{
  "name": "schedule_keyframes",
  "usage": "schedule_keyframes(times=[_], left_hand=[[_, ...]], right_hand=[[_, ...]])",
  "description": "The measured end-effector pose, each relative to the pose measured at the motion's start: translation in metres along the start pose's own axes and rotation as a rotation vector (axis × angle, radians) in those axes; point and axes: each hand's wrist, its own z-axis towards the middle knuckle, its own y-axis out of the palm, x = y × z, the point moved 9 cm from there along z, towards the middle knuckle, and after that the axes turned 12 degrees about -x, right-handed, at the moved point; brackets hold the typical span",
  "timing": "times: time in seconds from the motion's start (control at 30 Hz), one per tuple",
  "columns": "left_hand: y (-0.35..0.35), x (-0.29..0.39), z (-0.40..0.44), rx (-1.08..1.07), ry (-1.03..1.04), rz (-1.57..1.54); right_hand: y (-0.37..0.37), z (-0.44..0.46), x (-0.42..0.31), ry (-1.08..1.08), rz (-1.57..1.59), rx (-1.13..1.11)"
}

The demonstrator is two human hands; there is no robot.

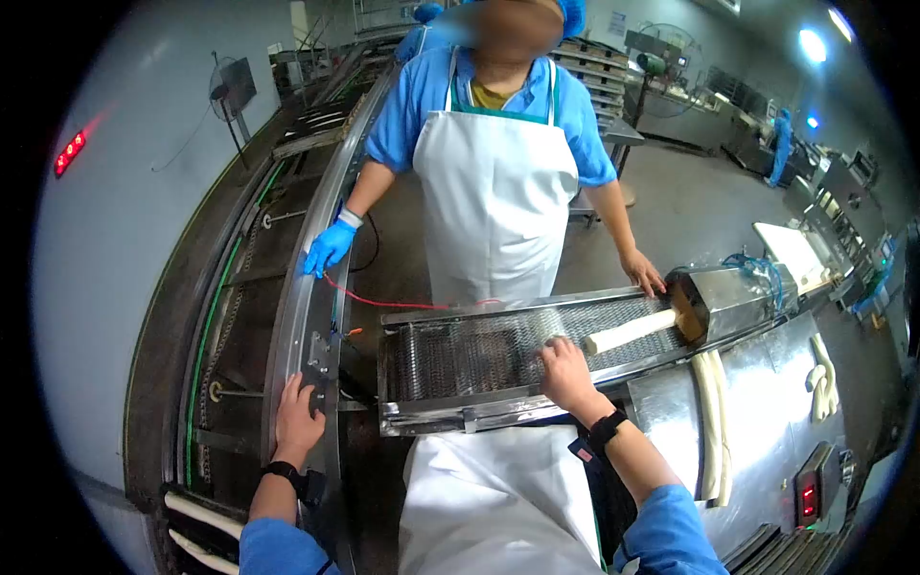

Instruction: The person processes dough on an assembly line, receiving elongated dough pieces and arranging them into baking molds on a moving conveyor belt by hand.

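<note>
My left hand [299,417] rests on the metal rail [305,326] of the long conveyor, its fingers apart and nothing held. Over the near side of the short wire-mesh belt [450,355] is my right hand [566,374], fingers loosely bent and apart, with no object seen in it. A pale dough roll [631,332] lies on that belt, just right of my right hand, one end at the opening of a metal housing [733,297]. Whether my right fingertips touch the mesh is hard to tell.
Across the belt stands a co-worker in a white apron [494,201], one blue-gloved hand [331,247] on the rail, the other hand [642,272] at the belt's far edge. Long dough strips [709,426] and a twisted dough piece [821,379] lie on the metal table [767,402].
</note>
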Motion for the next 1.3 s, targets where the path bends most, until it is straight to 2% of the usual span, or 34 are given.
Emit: schedule_keyframes(times=[0.07, 0.13, 0.17, 0.23, 0.37, 0.47, 0.53, 0.63, 0.67, 0.7, 0.73, 0.77, 0.8, 0.83, 0.87, 0.97, 1.07, 1.1, 1.17, 1.2, 1.23, 1.3], left_hand=[[-0.002, 0.005, -0.005, -0.001, -0.002, -0.012], [-0.007, 0.008, -0.005, 0.006, 0.005, -0.002], [-0.008, 0.008, -0.004, 0.005, 0.007, -0.002], [-0.006, 0.006, -0.006, -0.007, -0.017, -0.024], [-0.005, 0.003, -0.006, 0.019, -0.014, -0.013], [-0.011, 0.007, -0.006, 0.030, 0.012, 0.039], [-0.016, 0.005, -0.007, -0.035, -0.062, 0.034], [-0.008, -0.006, -0.007, 0.001, -0.021, 0.024], [-0.012, -0.003, -0.007, 0.018, -0.011, 0.007], [-0.014, 0.001, -0.007, 0.010, 0.008, 0.005], [-0.019, 0.009, -0.010, -0.006, -0.039, 0.003], [-0.019, 0.014, -0.011, -0.039, -0.080, 0.009], [-0.010, 0.003, -0.008, -0.030, -0.037, 0.050], [-0.014, 0.009, -0.010, -0.067, -0.064, 0.095], [-0.019, 0.011, -0.009, -0.084, -0.078, 0.078], [-0.009, 0.003, -0.009, -0.044, -0.041, 0.115], [-0.001, -0.011, -0.008, -0.054, -0.031, 0.035], [-0.002, -0.014, -0.008, -0.018, -0.009, -0.022], [-0.009, -0.002, -0.009, -0.026, 0.005, 0.019], [-0.009, -0.003, -0.009, -0.022, 0.022, 0.049], [-0.010, -0.002, -0.010, -0.019, 0.034, 0.080], [-0.016, 0.009, -0.015, -0.027, 0.032, 0.109]], right_hand=[[0.007, -0.008, 0.022, 0.042, -0.138, 0.068], [0.011, -0.005, 0.040, 0.175, -0.293, -0.079], [0.003, -0.005, 0.041, 0.177, -0.293, -0.079], [-0.001, -0.005, 0.040, 0.105, -0.091, -0.212], [0.011, 0.000, 0.045, 0.075, -0.261, -0.177], [0.012, 0.007, 0.047, 0.159, -0.283, -0.248], [0.010, -0.004, 0.048, 0.229, -0.280, -0.307], [-0.030, -0.027, 0.060, 0.291, 0.395, -0.017], [-0.045, -0.048, 0.076, 0.430, 0.528, 0.071], [-0.039, -0.074, 0.101, 0.458, 0.974, 0.243], [-0.047, -0.105, 0.124, 0.474, 1.004, 0.374], [-0.057, -0.139, 0.134, 0.565, 1.191, 0.505], [-0.056, -0.181, 0.156, 0.595, 1.243, 0.621], [-0.058, -0.223, 0.165, 0.741, 1.309, 0.686], [-0.056, -0.264, 0.174, 0.742, 1.427, 0.848], [-0.058, -0.379, 0.173, 1.070, 1.216, 0.990], [-0.068, -0.458, 0.163, 1.455, 0.592, 0.761], [-0.069, -0.470, 0.159, 1.475, 0.587, 0.764], [-0.099, -0.472, 0.141, 1.422, 0.217, 0.690], [-0.095, -0.477, 0.143, 1.527, 0.280, 0.543], [-0.105, -0.464, 0.135, 1.534, 0.280, 0.544], [-0.115, -0.424, 0.124, 1.561, -0.110, 0.113]])
